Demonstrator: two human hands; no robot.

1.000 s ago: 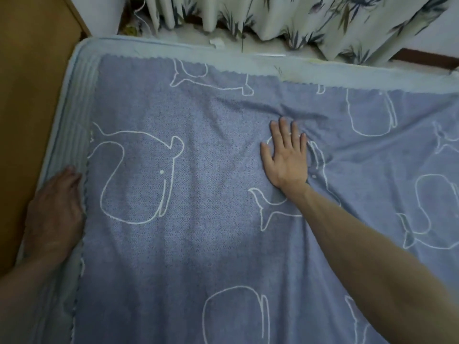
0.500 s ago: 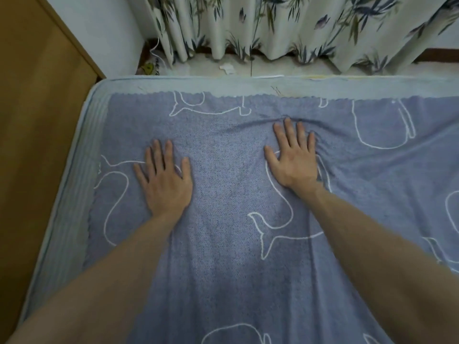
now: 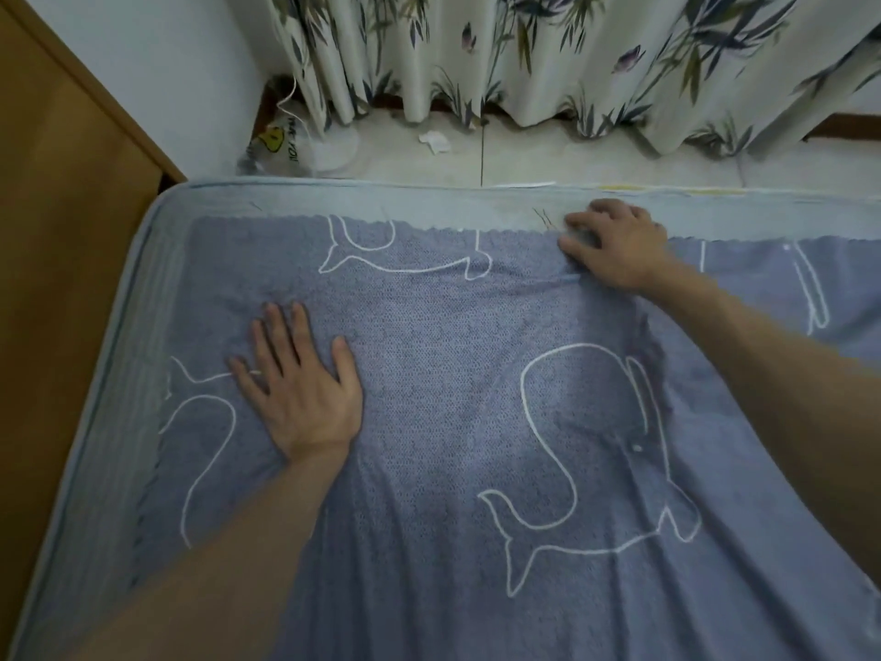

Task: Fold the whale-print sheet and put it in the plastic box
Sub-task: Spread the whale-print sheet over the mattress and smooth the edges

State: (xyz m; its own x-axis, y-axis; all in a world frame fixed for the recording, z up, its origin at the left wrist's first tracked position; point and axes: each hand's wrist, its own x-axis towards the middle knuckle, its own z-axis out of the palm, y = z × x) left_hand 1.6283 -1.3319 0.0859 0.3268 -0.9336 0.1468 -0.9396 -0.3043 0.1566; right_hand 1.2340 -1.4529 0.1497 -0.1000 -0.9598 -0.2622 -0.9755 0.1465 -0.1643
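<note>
Gripping the whale-print sheet [image 3: 453,422] at its far edge, the curled right hand [image 3: 619,245] should lift evenly while the spread-fingered left hand [image 3: 300,388] presses flat.

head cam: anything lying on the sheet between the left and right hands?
Nothing loose. Between the left hand and right hand, the head view shows only the whale-print sheet itself, with a whale outline and shallow wrinkles.
</note>
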